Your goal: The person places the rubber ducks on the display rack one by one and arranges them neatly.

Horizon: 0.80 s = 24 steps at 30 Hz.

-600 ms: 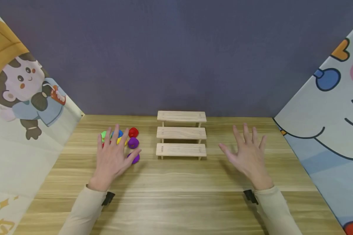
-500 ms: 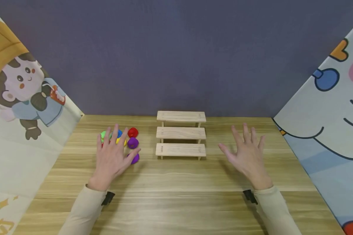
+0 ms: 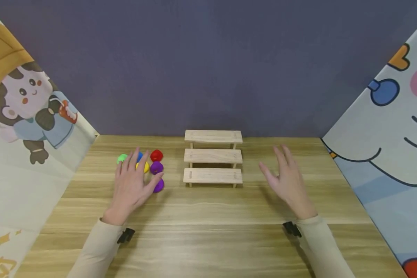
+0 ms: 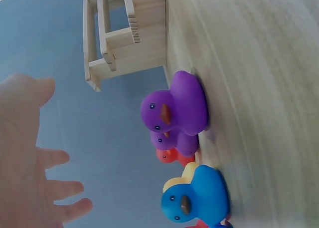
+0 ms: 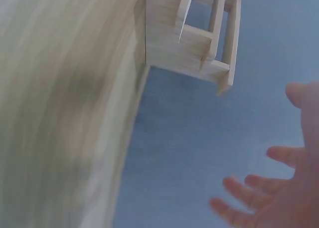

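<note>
Our left hand (image 3: 130, 193) near rounded multicoloured toy ducks (image 4: 189, 103), our right hand (image 3: 289, 184), both with fingers (image 4: 67, 189) spread, pale stepped wooden stand (image 3: 212, 156) by worktop's (image 3: 201, 247) back edge

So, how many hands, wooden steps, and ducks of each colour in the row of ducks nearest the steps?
Hands: 2 (left hand, right hand)
Wooden steps: 3 (top step, middle step, bottom step)
Purple ducks: 2 (near one, middle one)
Red duck: 1
Total: 8
</note>
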Available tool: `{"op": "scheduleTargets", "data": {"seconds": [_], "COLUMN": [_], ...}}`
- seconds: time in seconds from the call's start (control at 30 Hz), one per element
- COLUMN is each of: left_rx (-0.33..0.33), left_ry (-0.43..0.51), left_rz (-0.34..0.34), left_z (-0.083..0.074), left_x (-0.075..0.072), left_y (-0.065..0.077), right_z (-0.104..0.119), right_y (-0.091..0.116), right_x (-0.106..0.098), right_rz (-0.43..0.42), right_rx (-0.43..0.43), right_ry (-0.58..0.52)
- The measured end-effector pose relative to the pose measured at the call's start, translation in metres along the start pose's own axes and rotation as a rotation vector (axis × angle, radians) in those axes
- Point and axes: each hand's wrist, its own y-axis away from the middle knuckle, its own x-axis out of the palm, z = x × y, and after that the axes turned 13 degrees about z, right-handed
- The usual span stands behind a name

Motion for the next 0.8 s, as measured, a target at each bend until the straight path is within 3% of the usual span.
{"op": "scheduleTargets", "data": {"seconds": [0.2,0.37,0.6,0.8], "left_rx": [0.023,0.103,0.101,0.14], "left_ry": [0.101,0.231,0.245,0.202], "left_rz": [-0.064,-0.146,-0.088,-0.033], "left_z": [0.004,0.009,0.015,0.019], "left_x": [0.005,0.009,0.012,0.014], "left_y": [0.002,0.005,0.015,0.02], "right_z": [-0.006,-0.004,-0.003,-0.001], "right_y": [-0.01,-0.018,-0.034,-0.044], "right_x": [0.01,0.013,0.027,0.039], "right_rz": [-0.002,0.057,0.125,0.138], "right_rx": [-0.015,0.124,0.154,0.149], "right_ry": [-0.328,-0.585,-0.78,-0.816]}}
